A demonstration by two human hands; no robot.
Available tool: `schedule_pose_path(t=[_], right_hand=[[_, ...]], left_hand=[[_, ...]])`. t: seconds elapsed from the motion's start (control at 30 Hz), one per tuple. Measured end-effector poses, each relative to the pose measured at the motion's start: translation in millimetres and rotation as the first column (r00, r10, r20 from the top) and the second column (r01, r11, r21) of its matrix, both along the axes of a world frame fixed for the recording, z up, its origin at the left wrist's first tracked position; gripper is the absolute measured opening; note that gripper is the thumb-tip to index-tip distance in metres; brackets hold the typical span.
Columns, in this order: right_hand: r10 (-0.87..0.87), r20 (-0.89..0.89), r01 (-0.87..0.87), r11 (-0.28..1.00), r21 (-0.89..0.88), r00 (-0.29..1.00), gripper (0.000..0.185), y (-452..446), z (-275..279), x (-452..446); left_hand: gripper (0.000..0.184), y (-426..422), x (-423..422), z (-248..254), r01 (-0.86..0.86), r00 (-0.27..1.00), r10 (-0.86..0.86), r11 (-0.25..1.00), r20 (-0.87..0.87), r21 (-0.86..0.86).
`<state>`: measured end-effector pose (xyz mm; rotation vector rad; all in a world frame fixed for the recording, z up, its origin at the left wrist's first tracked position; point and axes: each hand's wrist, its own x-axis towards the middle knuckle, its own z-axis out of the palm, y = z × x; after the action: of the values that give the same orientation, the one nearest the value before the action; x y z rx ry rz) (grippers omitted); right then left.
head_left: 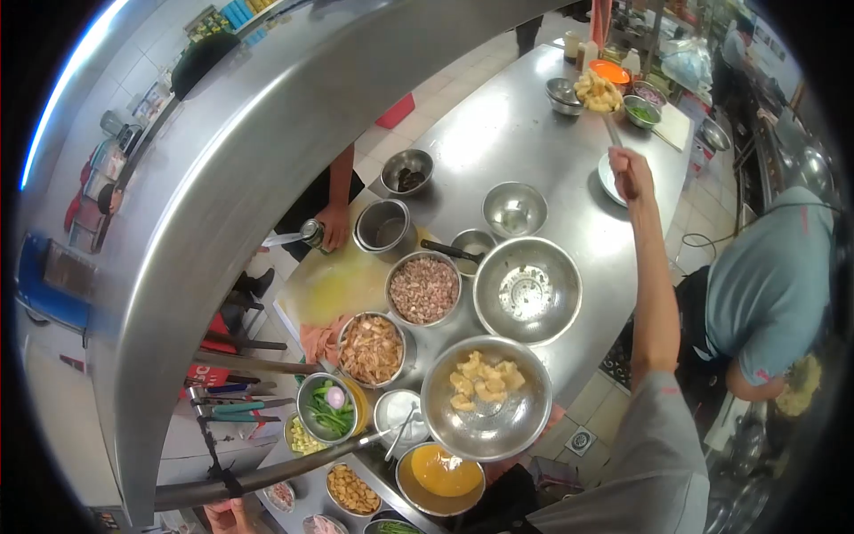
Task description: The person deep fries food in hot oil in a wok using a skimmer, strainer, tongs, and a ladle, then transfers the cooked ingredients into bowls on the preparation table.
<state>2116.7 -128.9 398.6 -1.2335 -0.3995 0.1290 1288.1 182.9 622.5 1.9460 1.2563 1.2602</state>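
Observation:
My right arm, in a grey sleeve, stretches up the right side. The right hand is closed round a long thin metal handle that leads to a pile of golden fried pieces at the counter's far end; the pile hides the utensil's head. Nearest to me is a wide metal bowl with several fried pieces in it. Skin-coloured patches show by its lower right rim, but I cannot make out my left hand's fingers there. A bowl of beaten egg sits partly under it.
Pots of diced meat and sliced meat stand beside a large metal bowl. A co-worker's hand is by a small metal container. Another hand shows below a metal bar. A person stands at right.

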Motion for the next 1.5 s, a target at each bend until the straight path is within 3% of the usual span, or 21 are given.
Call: schedule_pose_path(t=[0.03, 0.07, 0.1, 0.2, 0.3, 0.33, 0.4, 0.43, 0.57, 0.6, 0.67, 0.73, 0.83, 0.87, 0.93, 0.97, 1.07, 1.2, 1.23, 1.33, 1.5], right_hand=[[0.065, -0.073, -0.058, 0.994, 0.089, 0.995, 0.015, 8.9, 5.0, 23.5], [0.139, -0.422, 0.022, 0.935, 0.355, 0.896, 0.015, 22.9, 17.3, 49.3], [0.183, -0.186, -0.125, 0.95, 0.286, 0.965, 0.016, 25.3, -0.9, 85.1], [-0.001, -0.442, 0.142, 0.947, 0.288, 0.897, 0.014, 59.7, 25.5, 105.0], [-0.057, -0.511, 0.176, 0.966, 0.189, 0.858, 0.01, 71.7, 14.7, 145.0], [-0.177, -0.398, 0.165, 0.984, -0.065, 0.9, 0.011, 75.7, 10.7, 150.7], [-0.304, -0.087, 0.212, 0.815, -0.54, 0.949, 0.021, 80.2, 1.9, 156.2], [-0.311, -0.005, 0.242, 0.749, -0.616, 0.95, 0.024, 80.0, -6.2, 158.0], [-0.291, 0.407, 0.498, 0.438, -0.748, 0.866, 0.027, 87.5, -36.5, 151.7], [-0.276, 0.519, 0.587, 0.345, -0.732, 0.809, 0.024, 87.2, -41.7, 138.9], [-0.342, 0.484, 0.591, 0.404, -0.699, 0.806, 0.025, 88.0, -35.3, 112.0], [-0.382, 0.266, 0.449, 0.551, -0.703, 0.885, 0.03, 86.1, -20.7, 88.7], [-0.33, -0.085, 0.301, 0.922, -0.243, 0.94, 0.019, 91.3, -37.9, 82.2], [-0.113, -0.242, 0.132, 0.989, 0.064, 0.964, 0.015, 89.6, -34.4, 71.6], [0.404, -0.303, -0.106, 0.732, 0.673, 0.863, 0.018, 91.3, -26.4, 40.5], [0.496, -0.409, 0.011, 0.626, 0.78, 0.766, 0.027, 95.7, -7.3, 6.6], [0.607, -0.261, -0.143, 0.534, 0.833, 0.751, 0.025, 95.7, -8.8, -90.9], [0.613, -0.409, -0.063, 0.601, 0.797, 0.676, 0.021, 80.8, 23.4, -240.3], [0.589, -0.432, -0.068, 0.64, 0.765, 0.682, 0.019, 75.0, 32.4, -277.2], [0.749, -0.392, 0.033, 0.445, 0.895, 0.535, 0.016, 57.2, 46.2, -377.1], [0.743, -0.374, 0.005, 0.447, 0.895, 0.554, 0.018, 21.8, 77.3, -566.4]], left_hand=[[0.021, 4.5, -6.3, -5.0, 0.002, 1.0, -0.002, 1.0, 0.006, 0.014], [0.021, 5.1, -11.2, -11.4, 0.002, 1.0, -0.003, 1.0, 0.016, 0.027], [0.021, 1.5, -14.2, -13.7, -0.012, 1.0, 0.012, 0.999, 0.02, -0.041], [0.02, 3.5, -10.2, -18.6, -0.028, 1.0, 0.028, 1.0, -0.004, 0.011], [0.014, -15.0, 26.0, -4.7, -0.147, 0.989, 0.147, 0.989, -0.017, -0.025], [0.012, -21.9, 40.6, -0.7, -0.187, 0.982, 0.187, 0.982, -0.017, -0.028], [0.011, -7.7, 4.2, -14.7, -0.099, 0.995, 0.099, 0.995, -0.001, -0.01], [0.011, -0.2, -10.8, -20.9, -0.055, 0.998, 0.055, 0.998, 0.008, -0.003], [0.01, 1.6, -17.8, -20.5, -0.118, 0.993, 0.117, 0.99, -0.02, -0.073], [0.014, 5.9, -21.7, -22.0, -0.02, 0.999, 0.023, 0.996, 0.038, -0.082], [0.024, 14.9, -25.4, -28.7, 0.18, 0.973, -0.164, 0.979, 0.161, -0.092], [0.028, 16.8, -31.9, -32.4, 0.131, 0.983, -0.118, 0.988, 0.138, -0.087], [0.023, 20.4, -45.8, -38.4, 0.058, 0.988, -0.041, 0.992, 0.15, -0.112], [0.02, 20.2, -47.6, -40.1, 0.078, 0.984, -0.055, 0.988, 0.167, -0.132], [0.015, 19.9, -48.3, -39.3, 0.118, 0.976, -0.083, 0.979, 0.201, -0.167], [0.023, 14.1, -25.0, -37.3, 0.108, 0.969, -0.077, 0.987, 0.237, -0.122], [0.019, 4.8, -8.2, -37.8, 0.088, 0.971, -0.072, 0.994, 0.227, -0.059], [0.029, -16.0, -12.2, -30.7, 0.23, 0.962, -0.211, 0.968, 0.171, -0.101], [0.041, -16.9, -30.4, -30.3, 0.233, 0.965, -0.21, 0.961, 0.155, -0.151], [0.039, -16.7, -86.9, -27.9, 0.242, 0.96, -0.222, 0.964, 0.169, -0.109], [0.036, 5.5, -233.5, -37.6, 0.26, 0.941, -0.227, 0.96, 0.25, -0.108]])
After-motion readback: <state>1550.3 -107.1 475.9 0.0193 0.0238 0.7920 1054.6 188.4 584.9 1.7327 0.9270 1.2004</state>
